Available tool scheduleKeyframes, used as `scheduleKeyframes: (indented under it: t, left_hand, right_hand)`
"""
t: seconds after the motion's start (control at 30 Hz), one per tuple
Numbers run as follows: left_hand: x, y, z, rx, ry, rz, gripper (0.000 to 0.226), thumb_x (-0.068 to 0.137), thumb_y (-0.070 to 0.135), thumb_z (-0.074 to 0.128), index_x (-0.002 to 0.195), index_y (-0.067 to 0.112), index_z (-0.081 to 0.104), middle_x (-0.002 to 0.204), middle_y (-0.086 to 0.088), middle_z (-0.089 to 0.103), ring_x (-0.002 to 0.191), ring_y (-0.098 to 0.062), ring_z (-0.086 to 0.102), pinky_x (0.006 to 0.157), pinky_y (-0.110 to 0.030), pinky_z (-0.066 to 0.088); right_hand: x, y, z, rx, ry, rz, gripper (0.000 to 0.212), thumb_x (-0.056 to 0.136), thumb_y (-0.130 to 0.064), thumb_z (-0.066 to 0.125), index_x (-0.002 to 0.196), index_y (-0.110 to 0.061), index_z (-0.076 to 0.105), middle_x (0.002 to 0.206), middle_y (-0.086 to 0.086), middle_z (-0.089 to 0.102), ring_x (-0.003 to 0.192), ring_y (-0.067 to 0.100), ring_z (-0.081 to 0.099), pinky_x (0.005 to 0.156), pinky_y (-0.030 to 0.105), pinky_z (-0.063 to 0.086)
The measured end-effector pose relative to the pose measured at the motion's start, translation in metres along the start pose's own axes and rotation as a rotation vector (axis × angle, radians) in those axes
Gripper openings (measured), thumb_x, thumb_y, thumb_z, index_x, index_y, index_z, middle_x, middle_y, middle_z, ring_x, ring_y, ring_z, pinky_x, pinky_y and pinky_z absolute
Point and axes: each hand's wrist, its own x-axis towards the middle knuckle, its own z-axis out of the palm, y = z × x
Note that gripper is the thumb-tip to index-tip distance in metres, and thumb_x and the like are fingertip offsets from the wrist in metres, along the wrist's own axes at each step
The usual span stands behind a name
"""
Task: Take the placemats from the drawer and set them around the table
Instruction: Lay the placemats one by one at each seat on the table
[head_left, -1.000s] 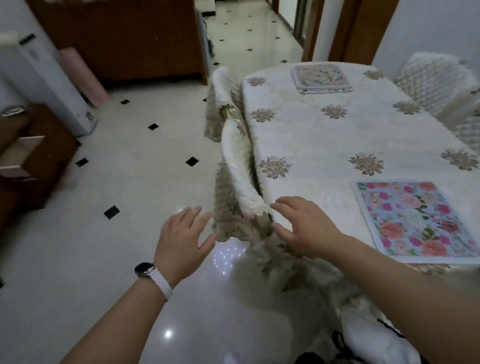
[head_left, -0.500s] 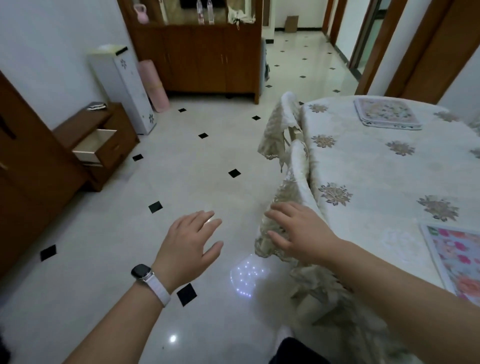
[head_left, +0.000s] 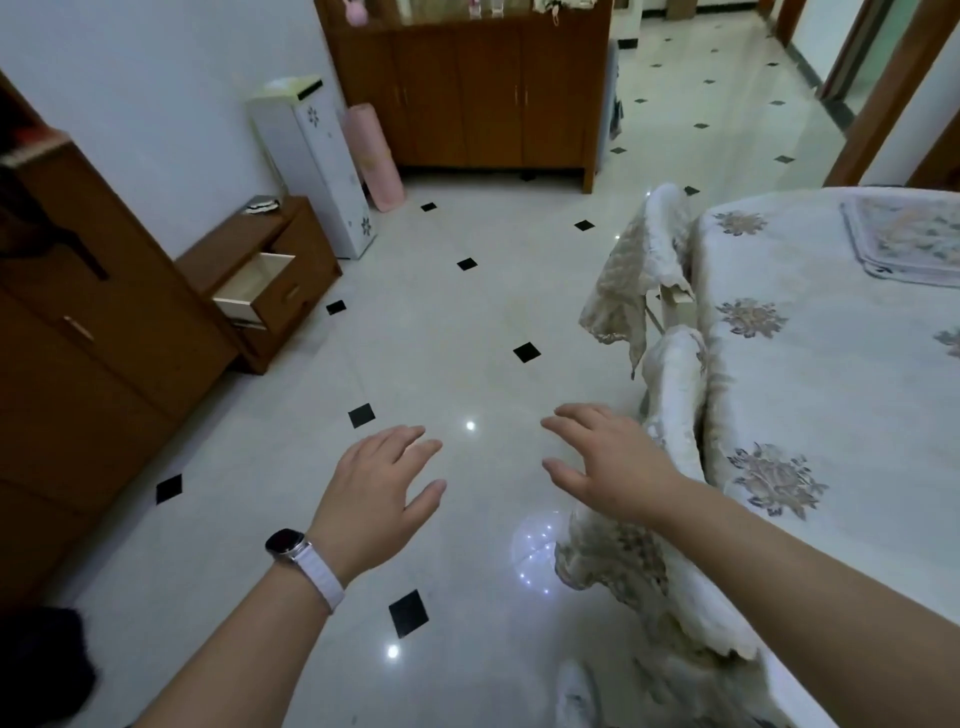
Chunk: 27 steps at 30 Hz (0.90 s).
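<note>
A pale floral placemat (head_left: 910, 240) with clipped corners and a dark edge lies flat on the table (head_left: 810, 384), cut off by the right border. The cloth is white with brown flower motifs. Across the tiled floor (head_left: 447, 322), the low cabinet's drawer (head_left: 255, 283) stands open. The left hand (head_left: 379, 493) and right hand (head_left: 609, 463) hover spread, holding nothing.

Only part of the placemat (head_left: 914, 239) at the table's (head_left: 831, 395) far end reaches me; my view's right edge cuts both. The open drawer's (head_left: 260, 283) floor is hidden. I cannot identify the small item (head_left: 261, 204) atop its cabinet (head_left: 234, 241).
</note>
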Motion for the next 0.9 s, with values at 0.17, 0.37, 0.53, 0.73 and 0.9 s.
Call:
scheduleKeyframes:
  t: [0.17, 0.37, 0.53, 0.73, 0.9]
  left_hand:
    - [0.039, -0.006, -0.001, 0.046, 0.057, -0.045, 0.047, 0.091, 0.048, 0.045, 0.121, 0.018, 0.067, 0.123, -0.004, 0.067, 0.113, -0.026, 0.061, 0.096, -0.041, 0.045]
    - [0.073, -0.035, -0.001, 0.030, 0.042, -0.053, 0.047, 0.091, 0.049, 0.045, 0.120, 0.019, 0.067, 0.124, -0.003, 0.066, 0.115, -0.027, 0.061, 0.097, -0.041, 0.045]
    - [0.109, -0.080, 0.012, -0.025, 0.017, -0.040, 0.048, 0.090, 0.048, 0.046, 0.120, 0.016, 0.068, 0.126, -0.007, 0.066, 0.116, -0.030, 0.061, 0.097, -0.043, 0.046]
    - [0.184, -0.150, 0.035, -0.091, -0.022, 0.067, 0.050, 0.090, 0.048, 0.044, 0.120, 0.016, 0.068, 0.126, -0.007, 0.066, 0.116, -0.031, 0.062, 0.097, -0.044, 0.047]
    - [0.263, -0.228, 0.027, -0.139, -0.005, 0.157, 0.050, 0.090, 0.048, 0.044, 0.121, 0.017, 0.068, 0.126, -0.006, 0.065, 0.117, -0.029, 0.061, 0.098, -0.043, 0.045]
  right_hand:
    - [0.049, 0.021, -0.016, -0.022, -0.009, -0.053, 0.055, 0.093, -0.051, 0.050, 0.141, -0.024, 0.050, 0.145, 0.000, 0.049, 0.133, 0.020, 0.042, 0.108, 0.038, 0.036]
    - [0.097, 0.024, -0.019, -0.040, -0.024, -0.079, 0.056, 0.092, -0.055, 0.045, 0.140, -0.026, 0.049, 0.144, -0.003, 0.049, 0.132, 0.019, 0.043, 0.107, 0.037, 0.037]
    - [0.148, 0.018, 0.000, -0.019, -0.063, -0.047, 0.058, 0.092, -0.056, 0.046, 0.142, -0.027, 0.046, 0.145, -0.002, 0.047, 0.133, 0.019, 0.041, 0.108, 0.037, 0.036]
    - [0.223, 0.007, 0.017, -0.059, -0.087, 0.071, 0.058, 0.094, -0.056, 0.046, 0.145, -0.027, 0.043, 0.149, -0.003, 0.043, 0.136, 0.018, 0.038, 0.111, 0.036, 0.032]
    - [0.304, -0.016, 0.013, -0.071, -0.064, 0.194, 0.059, 0.095, -0.055, 0.046, 0.147, -0.028, 0.040, 0.151, -0.004, 0.040, 0.138, 0.017, 0.035, 0.112, 0.035, 0.030]
